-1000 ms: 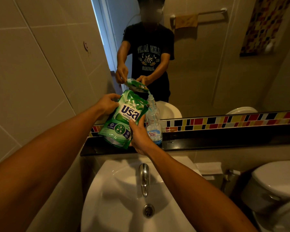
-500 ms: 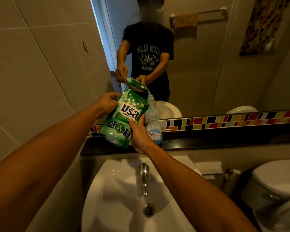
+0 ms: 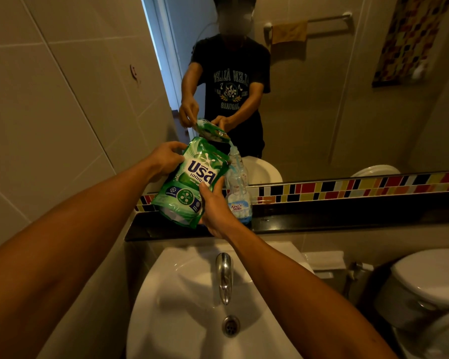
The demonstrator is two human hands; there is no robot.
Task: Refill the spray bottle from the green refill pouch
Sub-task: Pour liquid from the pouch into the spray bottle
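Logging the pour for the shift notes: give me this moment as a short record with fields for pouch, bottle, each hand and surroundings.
pouch: green refill pouch tipped, its top corner at the bottle's open neck
bottle: clear spray bottle upright on the black ledge, spray head off, partly hidden by the pouch
left hand: left hand grips the pouch's raised bottom end
right hand: right hand holds the pouch's lower edge
flow: thin stream seen only in the mirror
below: white sink with chrome tap
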